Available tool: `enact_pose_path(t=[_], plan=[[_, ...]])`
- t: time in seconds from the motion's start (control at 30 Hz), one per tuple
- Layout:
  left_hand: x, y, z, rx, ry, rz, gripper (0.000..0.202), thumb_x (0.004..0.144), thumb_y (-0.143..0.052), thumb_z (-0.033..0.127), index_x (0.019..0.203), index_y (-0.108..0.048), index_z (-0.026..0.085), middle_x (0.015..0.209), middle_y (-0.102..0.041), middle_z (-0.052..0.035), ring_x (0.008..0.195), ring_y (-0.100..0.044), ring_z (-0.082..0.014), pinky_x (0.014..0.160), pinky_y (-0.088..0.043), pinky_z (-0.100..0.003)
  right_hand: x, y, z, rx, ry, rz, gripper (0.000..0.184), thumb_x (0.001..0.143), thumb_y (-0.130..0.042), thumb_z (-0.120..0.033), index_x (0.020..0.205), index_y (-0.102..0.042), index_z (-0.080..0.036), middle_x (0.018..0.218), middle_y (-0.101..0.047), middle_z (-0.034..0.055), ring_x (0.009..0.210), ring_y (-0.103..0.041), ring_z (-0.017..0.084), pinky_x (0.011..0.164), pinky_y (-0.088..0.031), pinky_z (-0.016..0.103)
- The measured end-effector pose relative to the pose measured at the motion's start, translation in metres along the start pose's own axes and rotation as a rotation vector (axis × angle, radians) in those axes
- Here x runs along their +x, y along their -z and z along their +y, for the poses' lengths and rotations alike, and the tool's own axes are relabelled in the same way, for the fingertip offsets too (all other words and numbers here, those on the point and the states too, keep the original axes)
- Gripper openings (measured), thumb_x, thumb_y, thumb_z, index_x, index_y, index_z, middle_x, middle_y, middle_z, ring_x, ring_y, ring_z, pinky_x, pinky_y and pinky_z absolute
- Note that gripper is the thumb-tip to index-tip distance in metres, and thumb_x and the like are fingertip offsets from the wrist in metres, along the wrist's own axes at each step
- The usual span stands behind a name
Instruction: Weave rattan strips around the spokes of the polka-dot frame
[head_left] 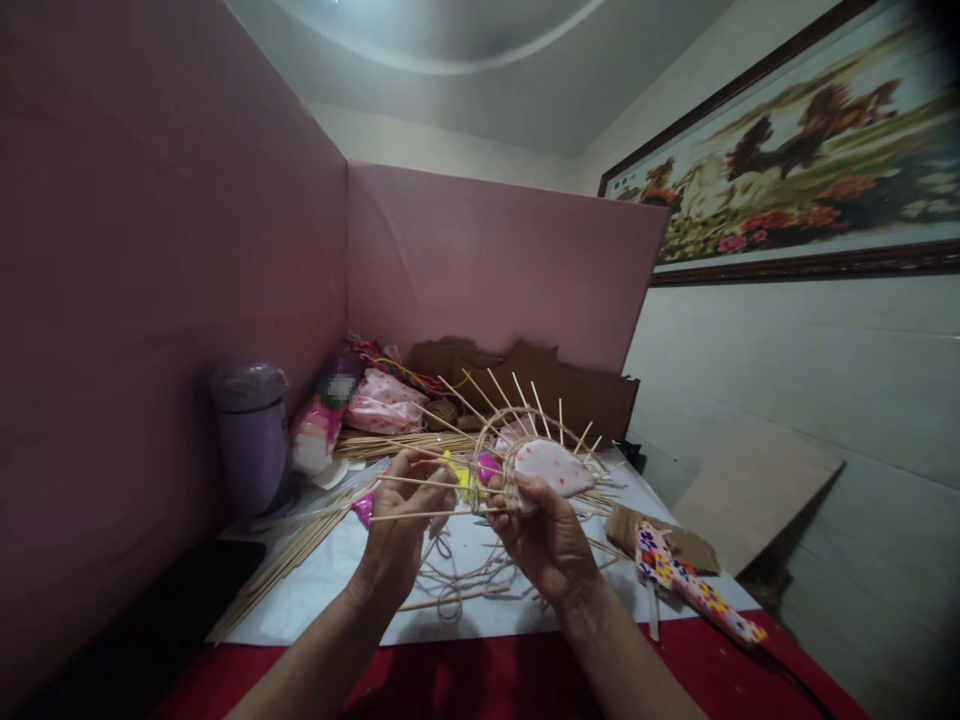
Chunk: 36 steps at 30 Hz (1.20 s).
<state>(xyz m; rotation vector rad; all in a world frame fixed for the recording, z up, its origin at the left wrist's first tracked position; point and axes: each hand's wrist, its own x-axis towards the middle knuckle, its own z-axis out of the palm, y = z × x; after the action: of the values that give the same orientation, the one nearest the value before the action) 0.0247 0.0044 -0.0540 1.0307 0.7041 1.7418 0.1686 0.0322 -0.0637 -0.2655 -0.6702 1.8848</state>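
A pink panel (pixel 150 250) closes the left side, and a second, the back panel (pixel 495 260), stands across the far side. A framed picture (pixel 795 160) hangs on the right wall. The table carries a white sheet (pixel 300 610) over a red cloth (pixel 450 690), which shows along the near edge. Torn cardboard (pixel 592 400) leans along the far edge, below the back panel. The stick frame (pixel 510 482), a twine-bound loop with thin sticks fanning outward, is held above the middle of the sheet; its sticks take up much of the space ahead of the hands. Loose sticks (pixel 292 566) run along the sheet's left edge, near a purple container (pixel 251 450). The glue gun (pixel 694 585) lies across the right edge, with open room between it and the right wrist. The right hand (pixel 547 535) grips the frame's twine binding, thumb against a spotted pad (pixel 553 468). The left hand (pixel 405 515) has its fingers bent close together among the stick ends; whether it pinches one, I cannot tell. Twine (pixel 457 580) lies loosely looped between the forearms.
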Motion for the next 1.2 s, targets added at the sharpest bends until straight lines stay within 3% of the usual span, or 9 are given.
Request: enact_pose_path(t=[0.1, 0.33, 0.8, 1.07, 1.2], plan=[[0.0011, 0.0008, -0.0008, 0.025, 0.023, 0.005, 0.023, 0.072, -0.066, 0.028, 0.091, -0.063, 0.017, 0.067, -0.059, 0.0006, 0.054, -0.049, -0.006, 0.048, -0.034, -0.017, 0.0003, 0.0014, 0.0001, -0.019, -0.014, 0.001, 0.012, 0.066, -0.065, -0.013, 0.077, -0.061, -0.013, 0.069, -0.068, 0.0046, 0.056, -0.061, 0.01, 0.047, -0.048, 0.017], [0.0031, 0.0028, -0.0043, 0.062, 0.029, -0.009, 0.015, 0.065, -0.073, 0.026, 0.073, -0.067, 0.015, 0.058, -0.057, 0.002, 0.05, -0.043, -0.0043, 0.047, -0.031, -0.017, 0.0002, 0.0027, -0.0005, -0.043, -0.029, -0.032, 0.01, 0.067, -0.062, -0.013, 0.077, -0.061, -0.012, 0.07, -0.068, 0.0051, 0.055, -0.061, 0.01, 0.047, -0.048, 0.017], [0.0043, 0.0064, -0.0052, 0.159, 0.0, -0.006, 0.014, 0.064, -0.072, 0.025, 0.07, -0.065, 0.015, 0.051, -0.053, 0.0042, 0.042, -0.033, -0.0031, 0.04, -0.024, -0.017, -0.0024, 0.0014, -0.0001, -0.081, -0.069, -0.063, 0.015, 0.066, -0.062, -0.014, 0.08, -0.064, -0.009, 0.069, -0.068, 0.0054, 0.056, -0.061, 0.01, 0.047, -0.047, 0.016], [0.002, 0.0014, -0.0065, 0.088, -0.02, -0.012, 0.012, 0.066, -0.07, 0.022, 0.073, -0.062, 0.018, 0.061, -0.059, 0.0028, 0.053, -0.047, -0.0063, 0.048, -0.033, -0.018, -0.0014, 0.0029, -0.0004, -0.046, -0.049, -0.062, 0.008, 0.07, -0.059, -0.013, 0.078, -0.062, -0.012, 0.071, -0.067, 0.0044, 0.058, -0.06, 0.01, 0.05, -0.049, 0.017], [-0.0016, 0.0, -0.0047, 0.028, 0.031, -0.045, 0.011, 0.066, -0.069, 0.019, 0.075, -0.062, 0.018, 0.064, -0.058, 0.0025, 0.053, -0.046, -0.006, 0.049, -0.032, -0.018, -0.0009, 0.0023, -0.0018, 0.002, -0.072, -0.038, 0.009, 0.068, -0.061, -0.013, 0.077, -0.061, -0.012, 0.07, -0.067, 0.0047, 0.056, -0.06, 0.01, 0.046, -0.048, 0.015]])
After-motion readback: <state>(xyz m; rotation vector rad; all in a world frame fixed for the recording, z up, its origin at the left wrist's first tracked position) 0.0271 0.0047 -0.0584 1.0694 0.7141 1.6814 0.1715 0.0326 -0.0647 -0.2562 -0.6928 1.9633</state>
